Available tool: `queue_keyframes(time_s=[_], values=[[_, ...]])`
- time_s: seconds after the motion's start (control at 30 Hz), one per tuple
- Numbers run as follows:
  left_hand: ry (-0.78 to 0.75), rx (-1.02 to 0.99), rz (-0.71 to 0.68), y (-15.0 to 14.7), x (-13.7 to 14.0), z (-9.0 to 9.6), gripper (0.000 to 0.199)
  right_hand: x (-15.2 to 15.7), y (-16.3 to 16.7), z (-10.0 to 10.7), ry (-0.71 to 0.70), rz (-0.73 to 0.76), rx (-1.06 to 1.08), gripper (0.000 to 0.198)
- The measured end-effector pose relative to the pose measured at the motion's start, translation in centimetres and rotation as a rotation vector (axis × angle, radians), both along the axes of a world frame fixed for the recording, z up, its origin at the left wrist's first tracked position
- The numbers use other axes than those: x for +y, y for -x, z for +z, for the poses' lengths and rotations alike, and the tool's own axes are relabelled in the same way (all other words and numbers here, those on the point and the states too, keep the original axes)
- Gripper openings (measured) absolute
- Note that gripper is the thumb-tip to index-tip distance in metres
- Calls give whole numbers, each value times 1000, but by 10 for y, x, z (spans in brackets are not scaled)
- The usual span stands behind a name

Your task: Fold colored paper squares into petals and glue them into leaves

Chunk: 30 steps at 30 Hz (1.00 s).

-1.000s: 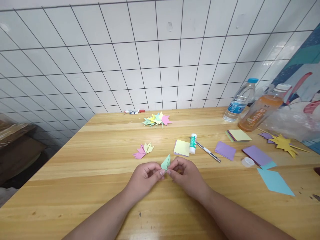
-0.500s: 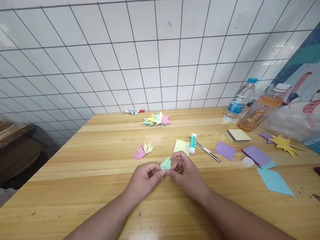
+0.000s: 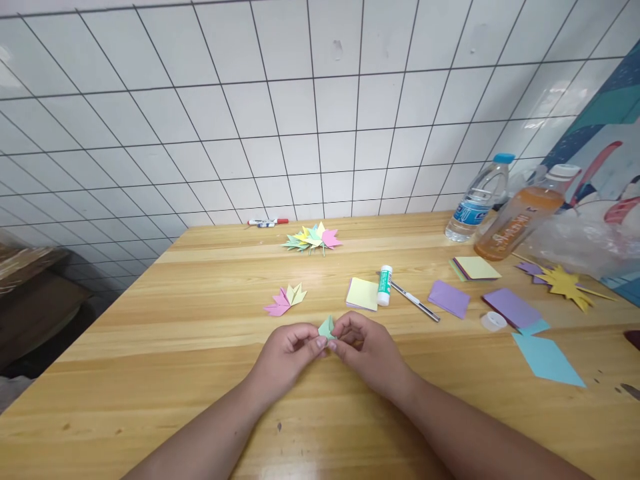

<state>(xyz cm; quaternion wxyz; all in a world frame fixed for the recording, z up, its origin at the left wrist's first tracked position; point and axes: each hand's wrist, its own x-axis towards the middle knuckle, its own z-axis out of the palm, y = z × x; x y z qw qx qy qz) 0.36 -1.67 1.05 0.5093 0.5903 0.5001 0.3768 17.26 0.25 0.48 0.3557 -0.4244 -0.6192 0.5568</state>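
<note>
Folding, by my reading partly done: the green paper (image 3: 326,327) already shows a crease and a pointed top, though I cannot judge how many folds remain. Done, I take it: a pink-and-yellow folded piece (image 3: 278,305) lying beyond the left hand (image 3: 287,357), and a multicoloured cluster (image 3: 315,238) farther back. Left over: pale yellow squares (image 3: 363,294) and purple sheets (image 3: 449,299), both lying flat.

Appearance of green paper: small, light, tip pointing away, lower edge hidden by fingers. Position: between both hands, over the near part of the table (image 3: 200,320); contact with it I cannot tell. Left thumb and forefinger pinch one side; on the right hand (image 3: 373,347), thumb and forefinger pinch the other.
</note>
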Motion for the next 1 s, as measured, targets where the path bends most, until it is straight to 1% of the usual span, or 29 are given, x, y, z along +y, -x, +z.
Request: queue_keyframes(time_s=[0.07,0.27,0.4,0.5,0.7,0.87,1.0], values=[[1,6,4,0,0,1,27,1,0,-1,18,6,15,13],[40,-30,47,3,1,-2,27,1,-1,3,28,-59,67,13],[38,-1,25,3,2,-2,27,0,0,4,24,-4,107,11],[-6,55,5,1,1,0,26,0,0,2,18,34,62,13],[-74,173,20,-3,-1,1,24,1,-1,-1,-7,-24,26,14],[-67,138,33,-3,-1,1,25,0,0,2,9,-35,-25,12],[-67,125,18,-3,-2,0,24,0,1,1,13,-43,-23,11]])
